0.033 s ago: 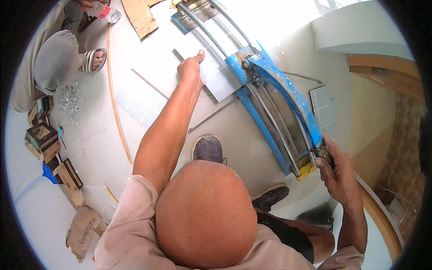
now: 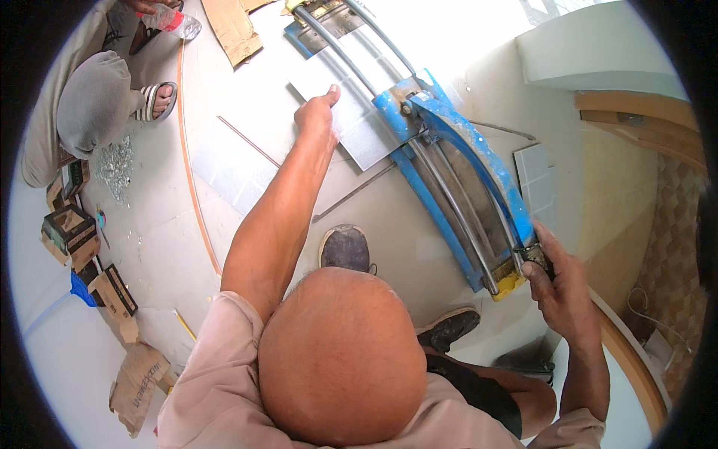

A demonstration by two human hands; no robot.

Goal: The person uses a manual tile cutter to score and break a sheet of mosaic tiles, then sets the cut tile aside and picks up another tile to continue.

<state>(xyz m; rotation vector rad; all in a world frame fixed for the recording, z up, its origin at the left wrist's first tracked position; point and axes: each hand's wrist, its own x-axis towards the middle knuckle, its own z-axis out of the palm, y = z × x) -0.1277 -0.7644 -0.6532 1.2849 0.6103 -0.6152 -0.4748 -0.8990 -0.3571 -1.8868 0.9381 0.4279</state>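
A blue manual tile cutter [image 2: 471, 157] with two metal rails stands slantwise on the floor. Lying in it, under the rails, is a light grey tile [image 2: 364, 138]. My left hand [image 2: 318, 112] grips the tile's left edge, with the thumb stretched along the top and the other fingers mostly hidden. At the near right end, my right hand [image 2: 562, 288] is closed round the dark grip at the end of the cutter's long blue lever. The lever lies low along the rails.
Another tile [image 2: 232, 176] lies on the floor to the left, and tile pieces [image 2: 535, 179] sit right of the cutter. At the upper left a person's sandalled foot [image 2: 158, 101] and a plastic bottle [image 2: 176, 22] show. Cardboard boxes [image 2: 71, 228] line the left side.
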